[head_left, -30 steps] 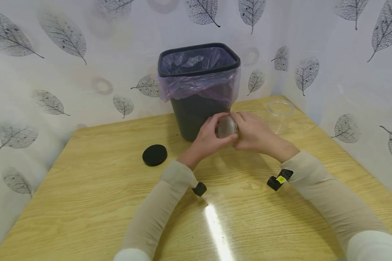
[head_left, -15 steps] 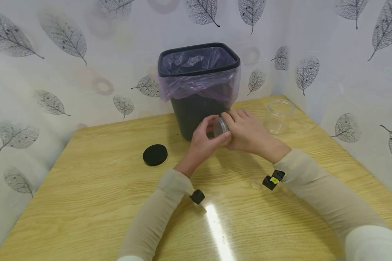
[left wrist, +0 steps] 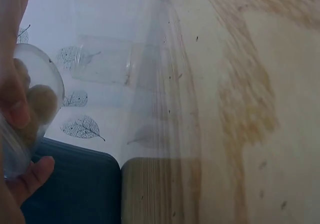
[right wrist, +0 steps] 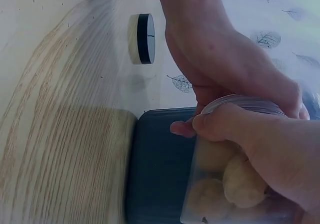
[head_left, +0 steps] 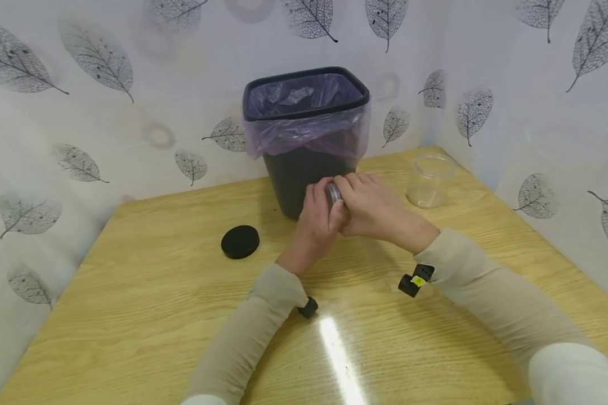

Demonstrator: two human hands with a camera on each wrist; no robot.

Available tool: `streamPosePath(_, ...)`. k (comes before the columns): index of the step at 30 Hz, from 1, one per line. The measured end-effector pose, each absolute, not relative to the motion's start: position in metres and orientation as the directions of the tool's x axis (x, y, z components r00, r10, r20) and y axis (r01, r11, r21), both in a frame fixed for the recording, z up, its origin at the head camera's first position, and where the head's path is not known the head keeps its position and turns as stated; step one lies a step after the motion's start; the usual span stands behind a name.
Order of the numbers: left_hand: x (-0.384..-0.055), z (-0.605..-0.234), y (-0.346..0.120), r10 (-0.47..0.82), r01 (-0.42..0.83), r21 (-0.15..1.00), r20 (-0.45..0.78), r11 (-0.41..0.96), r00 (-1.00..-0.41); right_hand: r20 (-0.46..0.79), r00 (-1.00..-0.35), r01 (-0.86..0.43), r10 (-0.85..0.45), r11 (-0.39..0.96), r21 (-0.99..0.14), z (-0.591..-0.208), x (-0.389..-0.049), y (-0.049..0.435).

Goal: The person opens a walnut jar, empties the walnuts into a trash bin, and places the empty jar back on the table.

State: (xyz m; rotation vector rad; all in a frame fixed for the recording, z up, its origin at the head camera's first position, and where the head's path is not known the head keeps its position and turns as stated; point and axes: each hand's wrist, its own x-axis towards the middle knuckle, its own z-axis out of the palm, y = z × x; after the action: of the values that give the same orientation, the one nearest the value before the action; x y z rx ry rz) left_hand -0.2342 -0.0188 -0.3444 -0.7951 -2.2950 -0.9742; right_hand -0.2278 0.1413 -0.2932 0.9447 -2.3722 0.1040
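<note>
Both hands hold a clear plastic jar (right wrist: 240, 179) with several round light-brown pieces inside, whose kind I cannot tell. In the head view the jar is tilted, its round top (head_left: 333, 194) facing left, just in front of the dark bin. My left hand (head_left: 316, 225) grips that top, thumb on the near side. My right hand (head_left: 372, 208) wraps around the body and hides most of it. The right wrist view shows the ridged rim between the two hands. In the left wrist view the jar's far end (left wrist: 55, 81) shows past the fingers.
The dark bin (head_left: 304, 180), lined with a purple bag, stands behind the hands. A black round lid (head_left: 240, 242) lies to the left on the wooden table (head_left: 147, 292). A clear open jar (head_left: 430, 180) stands at the back right, near the leaf-patterned curtain.
Both hands have shifted slightly left with the jar, and its top has turned to the left. My left fingers have closed over the top.
</note>
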Motion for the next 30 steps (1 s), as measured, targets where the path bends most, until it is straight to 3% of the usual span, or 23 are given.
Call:
streamPosePath(6,-0.232,-0.346,-0.019,0.254,0.649,0.492,0.648,0.58,-0.718,0.546,-0.582,-0.635,-0.603,0.756,0.158,-0.296,-0.23,0.135)
streamPosePath(13,-0.231,-0.343,-0.018,0.186,0.545,0.669,0.532,0.505,-0.826,0.601,-0.527,-0.598,-0.601,0.765,0.239,-0.302,-0.232,0.129)
streamPosePath(19,-0.233,-0.339,-0.023,0.227,0.477,0.737,0.421,0.479,-0.878,0.543,-0.581,-0.617,-0.607,0.763,0.194,-0.301,-0.231,0.133)
streamPosePath(23,-0.233,-0.334,-0.033,0.302,0.507,0.748,0.41,0.429,-0.861,0.495,-0.614,-0.639,-0.615,0.755,0.145,-0.298,-0.23,0.135)
streamPosePath(30,-0.228,-0.327,-0.049,0.408,0.618,0.697,0.477,0.363,-0.778,0.524,-0.579,-0.675,-0.625,0.728,0.122,-0.292,-0.231,0.137)
